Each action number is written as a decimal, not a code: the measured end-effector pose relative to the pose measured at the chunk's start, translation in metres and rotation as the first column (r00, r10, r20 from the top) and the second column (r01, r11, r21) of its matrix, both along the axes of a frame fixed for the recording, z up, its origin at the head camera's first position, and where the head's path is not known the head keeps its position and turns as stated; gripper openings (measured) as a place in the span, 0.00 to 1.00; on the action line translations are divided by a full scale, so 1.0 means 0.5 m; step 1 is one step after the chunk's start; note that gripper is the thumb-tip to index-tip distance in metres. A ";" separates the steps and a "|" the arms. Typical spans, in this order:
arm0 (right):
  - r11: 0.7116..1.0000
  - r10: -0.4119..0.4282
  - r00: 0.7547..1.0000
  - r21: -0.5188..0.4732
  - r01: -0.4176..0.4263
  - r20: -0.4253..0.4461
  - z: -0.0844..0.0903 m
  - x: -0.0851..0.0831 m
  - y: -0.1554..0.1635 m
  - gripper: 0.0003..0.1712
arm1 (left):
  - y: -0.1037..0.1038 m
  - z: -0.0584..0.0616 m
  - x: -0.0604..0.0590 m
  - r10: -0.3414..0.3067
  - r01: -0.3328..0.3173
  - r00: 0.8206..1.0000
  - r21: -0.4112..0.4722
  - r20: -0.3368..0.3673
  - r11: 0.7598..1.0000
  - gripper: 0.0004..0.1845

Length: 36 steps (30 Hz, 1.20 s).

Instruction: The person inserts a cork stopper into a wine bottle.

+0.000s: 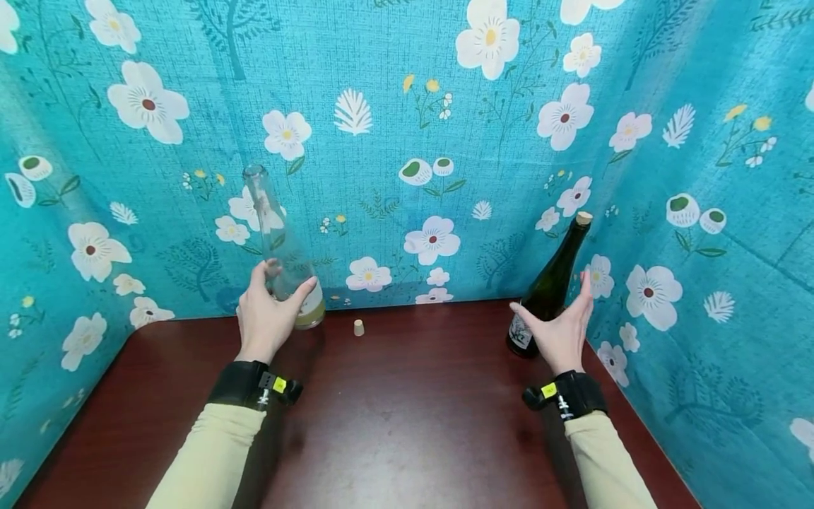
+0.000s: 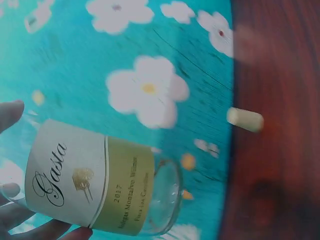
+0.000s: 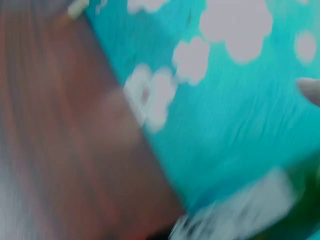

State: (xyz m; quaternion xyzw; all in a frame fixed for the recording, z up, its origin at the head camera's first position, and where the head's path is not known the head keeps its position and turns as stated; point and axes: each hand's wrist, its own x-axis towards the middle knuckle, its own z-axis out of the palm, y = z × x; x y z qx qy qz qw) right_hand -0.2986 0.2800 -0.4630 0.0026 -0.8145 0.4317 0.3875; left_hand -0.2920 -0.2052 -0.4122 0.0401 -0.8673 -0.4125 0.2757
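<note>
Dark red-brown tabletop [image 1: 407, 424] fills the foreground, enclosed on three sides by a turquoise floral cloth backdrop [image 1: 394, 141]. Nearest the viewer, two forearms in pale yellow sleeves enter from below, each with a black wrist strap. Left hand [image 1: 266, 314]: fingers and thumb curled round the lower body of a clear glass bottle [image 1: 280, 247], which tilts with its open neck leaning to the left; the left wrist view shows a cream and olive label [image 2: 90, 182] reading "Gasta" and "2017", with fingertips [image 2: 10, 112] at the label's edge. Whether the bottle's base touches the table cannot be told. Right hand [image 1: 562, 329]: spread open, fingers straight, thumb extended toward the left, palm set just beside a dark green bottle [image 1: 550, 290]; contact with the glass cannot be confirmed, and the right wrist view is too blurred to settle it. Dark green bottle: stands on the table near the right cloth wall, leaning slightly right, a cork in its neck. Farther back, between the two bottles and nearer the clear one, a small loose cork [image 1: 359, 327] stands on the table close to the rear cloth.
</note>
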 end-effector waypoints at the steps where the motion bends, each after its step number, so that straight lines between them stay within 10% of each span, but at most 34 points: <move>1: 1.000 -0.013 0.997 0.000 0.013 -0.071 0.021 0.009 -0.014 0.70 | 0.008 0.010 0.007 -0.019 0.019 0.999 -0.005 -0.029 1.000 0.45; 8: 0.978 0.208 0.888 0.080 -0.193 -0.411 0.155 0.097 -0.151 0.49 | 0.089 0.052 0.059 -0.234 0.226 0.962 -0.071 -0.144 0.972 0.39; 12: 0.872 0.486 0.837 0.083 -0.482 -0.252 0.182 0.155 -0.236 0.47 | 0.140 0.042 0.090 -0.349 0.339 0.925 -0.090 -0.147 0.936 0.38; 16: 0.725 0.688 0.726 0.030 -0.688 -0.009 0.153 0.176 -0.286 0.58 | 0.184 0.015 0.121 -0.422 0.413 0.897 -0.089 -0.131 0.906 0.36; 23: 0.588 0.801 0.558 -0.114 -0.801 0.215 0.042 0.160 -0.325 0.63 | 0.233 -0.031 0.159 -0.492 0.490 0.870 -0.041 -0.040 0.871 0.40; 36: 0.642 0.746 0.581 -0.121 -0.757 0.324 -0.027 0.158 -0.329 0.46 | 0.254 -0.097 0.183 -0.506 0.509 0.858 -0.022 0.087 0.860 0.41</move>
